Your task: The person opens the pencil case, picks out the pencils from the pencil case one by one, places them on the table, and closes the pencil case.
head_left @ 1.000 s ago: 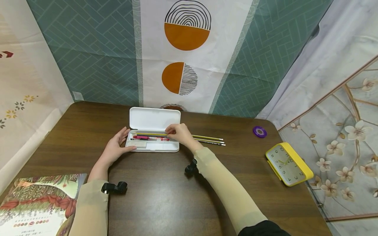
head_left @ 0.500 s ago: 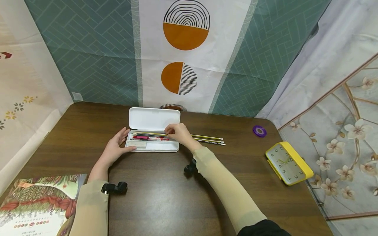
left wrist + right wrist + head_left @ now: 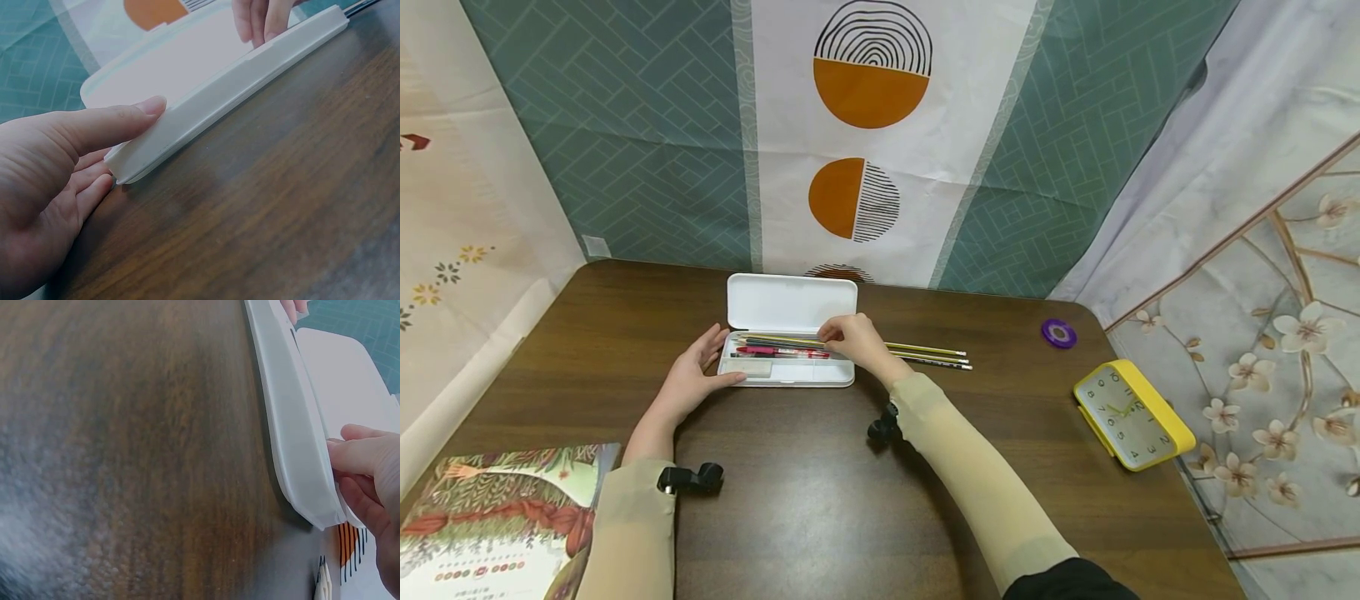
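Note:
The white pencil case (image 3: 790,381) lies on the table with its lid (image 3: 792,302) raised at the back. My left hand (image 3: 688,379) holds its left end, thumb along the front wall and fingers round the side, as the left wrist view shows. Over the right part of the case, my right hand (image 3: 857,340) pinches a pencil (image 3: 801,340) between thumb and fingers; its held end is hidden. Also inside are a red pen (image 3: 782,352), more pencils and a whitish eraser (image 3: 748,367). Several striped pencils (image 3: 932,357) lie on the table past the right hand.
A yellow alarm clock (image 3: 1131,417) stands on the right side of the wooden table (image 3: 775,517). Behind it is a purple ring-shaped object (image 3: 1059,333). An illustrated book (image 3: 505,517) lies at the front left, next to the left forearm. Patterned cloths border the table.
Both hands stay almost where they were, at the two ends of the case. The head view shifts very slightly.

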### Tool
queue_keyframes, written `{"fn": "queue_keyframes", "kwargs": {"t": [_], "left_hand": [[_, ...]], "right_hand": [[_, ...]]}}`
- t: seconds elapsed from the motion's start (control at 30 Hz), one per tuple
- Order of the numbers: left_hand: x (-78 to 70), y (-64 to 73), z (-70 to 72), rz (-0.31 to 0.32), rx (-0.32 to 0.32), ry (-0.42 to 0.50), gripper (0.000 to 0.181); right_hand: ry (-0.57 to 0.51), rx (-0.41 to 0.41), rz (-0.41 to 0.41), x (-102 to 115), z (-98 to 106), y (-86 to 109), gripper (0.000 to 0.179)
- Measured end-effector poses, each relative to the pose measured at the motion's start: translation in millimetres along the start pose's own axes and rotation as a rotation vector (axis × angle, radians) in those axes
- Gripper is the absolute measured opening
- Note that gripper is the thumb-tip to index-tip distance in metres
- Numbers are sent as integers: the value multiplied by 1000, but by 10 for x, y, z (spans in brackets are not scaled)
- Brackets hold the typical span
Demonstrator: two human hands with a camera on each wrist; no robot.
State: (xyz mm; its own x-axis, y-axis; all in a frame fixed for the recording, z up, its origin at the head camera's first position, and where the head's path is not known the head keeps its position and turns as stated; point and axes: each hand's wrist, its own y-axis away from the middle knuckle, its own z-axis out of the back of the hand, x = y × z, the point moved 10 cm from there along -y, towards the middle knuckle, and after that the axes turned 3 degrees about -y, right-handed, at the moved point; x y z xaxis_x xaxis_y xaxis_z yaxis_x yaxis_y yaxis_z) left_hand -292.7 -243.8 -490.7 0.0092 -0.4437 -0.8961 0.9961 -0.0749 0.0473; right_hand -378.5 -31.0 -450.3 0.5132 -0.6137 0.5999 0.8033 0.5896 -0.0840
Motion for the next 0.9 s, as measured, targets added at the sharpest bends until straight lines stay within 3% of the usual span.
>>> {"fn": "queue_keyframes", "kwargs": {"t": [0.33,0.9], "left_hand": [[-21,8,3,-1,-1,-3,107],[34,-25,-5,11,0,-4,106]], "right_hand": [[25,17,-23,-16,-22,-15,16],[30,-21,-3,33,-6,23,13]]}}
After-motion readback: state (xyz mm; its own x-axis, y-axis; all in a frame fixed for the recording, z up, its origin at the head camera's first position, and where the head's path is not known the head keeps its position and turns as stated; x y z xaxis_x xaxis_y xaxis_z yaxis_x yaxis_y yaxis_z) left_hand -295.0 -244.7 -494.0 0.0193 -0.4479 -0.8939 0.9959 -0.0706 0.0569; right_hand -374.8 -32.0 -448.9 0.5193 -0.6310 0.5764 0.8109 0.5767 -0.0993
